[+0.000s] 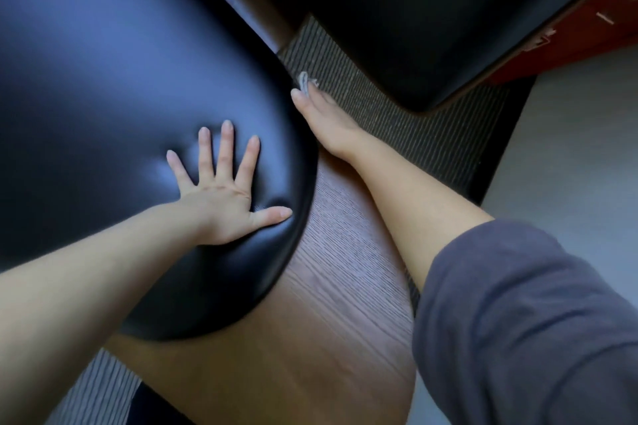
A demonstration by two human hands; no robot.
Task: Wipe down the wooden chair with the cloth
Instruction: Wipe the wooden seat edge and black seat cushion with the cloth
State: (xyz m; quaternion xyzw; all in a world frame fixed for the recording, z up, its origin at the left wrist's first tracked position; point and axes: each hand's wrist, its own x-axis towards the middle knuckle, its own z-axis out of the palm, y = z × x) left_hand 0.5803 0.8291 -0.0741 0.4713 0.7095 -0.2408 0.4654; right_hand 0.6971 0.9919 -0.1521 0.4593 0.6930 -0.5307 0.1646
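left hand (pixel 221 197): fingers splayed flat on black padded seat (pixel 103 79), grasping nothing. wooden chair (pixel 331 252): shell edge exposed beside the seat. right hand (pixel 324 117): clenched on cloth (pixel 304 80) at that rim; follow the curve, pressing evenly. carpet (pixel 397 114) offers room rightward.

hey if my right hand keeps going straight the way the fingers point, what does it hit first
The right hand, holding the cloth, points up-left along the edge of the black seat cushion. Going straight on, it would probably meet the brown wooden chair frame first, skimming the cushion's rim; depth here is hard to judge.
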